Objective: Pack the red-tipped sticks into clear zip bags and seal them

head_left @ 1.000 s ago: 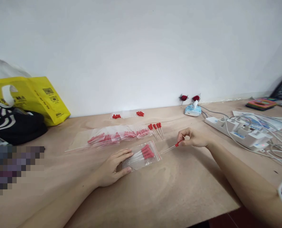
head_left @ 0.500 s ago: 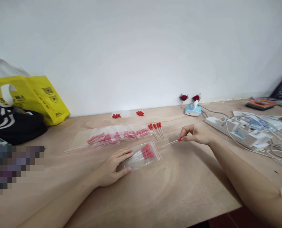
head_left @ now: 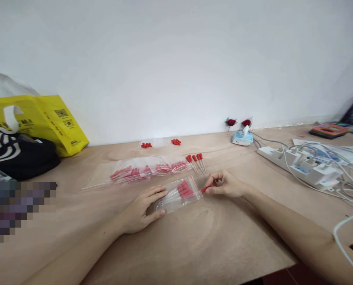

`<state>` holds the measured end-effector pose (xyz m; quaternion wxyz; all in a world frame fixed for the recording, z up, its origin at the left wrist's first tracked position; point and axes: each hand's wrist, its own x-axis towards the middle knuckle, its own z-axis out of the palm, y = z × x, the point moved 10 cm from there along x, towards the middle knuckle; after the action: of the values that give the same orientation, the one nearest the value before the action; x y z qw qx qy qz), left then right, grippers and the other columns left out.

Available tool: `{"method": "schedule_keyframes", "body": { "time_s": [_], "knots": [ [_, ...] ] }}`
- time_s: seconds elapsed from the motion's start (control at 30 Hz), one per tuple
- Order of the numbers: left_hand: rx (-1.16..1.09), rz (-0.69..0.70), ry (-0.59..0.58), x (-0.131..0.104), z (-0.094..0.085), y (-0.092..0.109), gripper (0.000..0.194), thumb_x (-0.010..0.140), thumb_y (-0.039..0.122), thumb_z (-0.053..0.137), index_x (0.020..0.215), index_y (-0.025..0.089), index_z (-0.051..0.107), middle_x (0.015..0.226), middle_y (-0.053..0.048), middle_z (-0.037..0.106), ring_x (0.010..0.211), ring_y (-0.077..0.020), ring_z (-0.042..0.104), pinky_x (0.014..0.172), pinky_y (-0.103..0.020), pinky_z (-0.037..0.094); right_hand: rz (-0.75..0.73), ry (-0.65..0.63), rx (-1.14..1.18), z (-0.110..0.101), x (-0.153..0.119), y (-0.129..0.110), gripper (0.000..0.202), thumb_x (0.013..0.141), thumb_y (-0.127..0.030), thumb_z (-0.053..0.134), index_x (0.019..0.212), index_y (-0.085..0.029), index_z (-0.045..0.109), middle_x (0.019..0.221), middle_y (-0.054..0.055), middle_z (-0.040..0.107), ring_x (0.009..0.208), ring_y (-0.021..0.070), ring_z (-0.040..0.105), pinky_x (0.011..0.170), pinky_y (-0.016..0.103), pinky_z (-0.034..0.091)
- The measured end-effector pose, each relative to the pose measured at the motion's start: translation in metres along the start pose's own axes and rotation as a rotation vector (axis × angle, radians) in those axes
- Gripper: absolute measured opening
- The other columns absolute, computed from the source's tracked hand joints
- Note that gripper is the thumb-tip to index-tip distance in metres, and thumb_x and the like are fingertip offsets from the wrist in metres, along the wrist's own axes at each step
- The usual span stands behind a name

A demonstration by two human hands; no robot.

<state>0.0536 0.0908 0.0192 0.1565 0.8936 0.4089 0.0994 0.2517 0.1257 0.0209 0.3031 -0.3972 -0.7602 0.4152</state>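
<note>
My left hand (head_left: 140, 209) lies flat on the wooden table (head_left: 212, 241), palm down, fingers spread and closed on nothing, pinning the sealed end of a small clear zip bag (head_left: 176, 194). The bag already contains several red-bulbed droppers. My right hand (head_left: 225, 185) pinches one dropper (head_left: 204, 190) by its red bulb between thumb and forefinger, the other fingers curled; its clear stem points into the bag mouth, which faces right.

Handling, as I judge it: the dropper is light; the thin clear stem looks brittle and should not be bent, so the soft bulb is the correct grip point. The bag film is slippery and limp and needs the flat hand to stay put.

Clearances: a row of filled bags (head_left: 146, 171) and four loose droppers (head_left: 196, 161) lie just behind. A power strip (head_left: 301, 166) with cables sits well apart to the right. The near table edge is close on the right; bare surface lies in front.
</note>
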Motion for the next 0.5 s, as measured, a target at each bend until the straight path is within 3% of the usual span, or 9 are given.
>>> {"method": "schedule_keyframes", "body": {
  "time_s": [0.17,0.27,0.37,0.5],
  "knots": [
    [-0.011,0.003,0.015,0.000,-0.002,0.001,0.048,0.082,0.043,0.047,0.126,0.025,0.039,0.135,-0.005,0.036,0.124,-0.0253,0.033,0.101,-0.044,0.030,-0.059,0.042,0.132,0.024,0.007,-0.005,0.031,0.065,-0.046,0.065,0.076,-0.017,0.067,0.072,0.003,0.064,0.062,0.0115,0.054,0.057,0.024,0.043],
    [-0.017,0.013,0.027,0.000,-0.003,0.002,0.047,0.082,0.042,0.047,0.125,0.026,0.040,0.134,-0.005,0.037,0.123,-0.0255,0.035,0.100,-0.044,0.032,-0.078,-0.068,0.232,0.038,0.007,-0.007,0.035,0.069,-0.046,0.062,0.090,-0.018,0.065,0.084,0.005,0.064,0.076,0.0136,0.057,0.070,0.027,0.045],
    [-0.010,0.019,0.028,0.000,-0.004,0.003,0.046,0.082,0.041,0.047,0.124,0.025,0.042,0.134,-0.005,0.038,0.122,-0.0253,0.035,0.100,-0.044,0.032,-0.003,-0.216,0.377,0.048,0.003,-0.002,0.044,0.068,-0.042,0.065,0.103,-0.017,0.057,0.091,0.004,0.063,0.078,0.0112,0.057,0.073,0.027,0.045],
    [0.000,0.007,0.013,0.000,-0.002,0.002,0.047,0.082,0.042,0.046,0.124,0.024,0.042,0.134,-0.006,0.037,0.123,-0.0252,0.035,0.101,-0.044,0.032,0.059,-0.280,0.514,0.050,0.000,0.000,0.044,0.064,-0.037,0.070,0.098,-0.016,0.052,0.085,0.002,0.061,0.070,0.0085,0.059,0.069,0.026,0.047]
  ]
}}
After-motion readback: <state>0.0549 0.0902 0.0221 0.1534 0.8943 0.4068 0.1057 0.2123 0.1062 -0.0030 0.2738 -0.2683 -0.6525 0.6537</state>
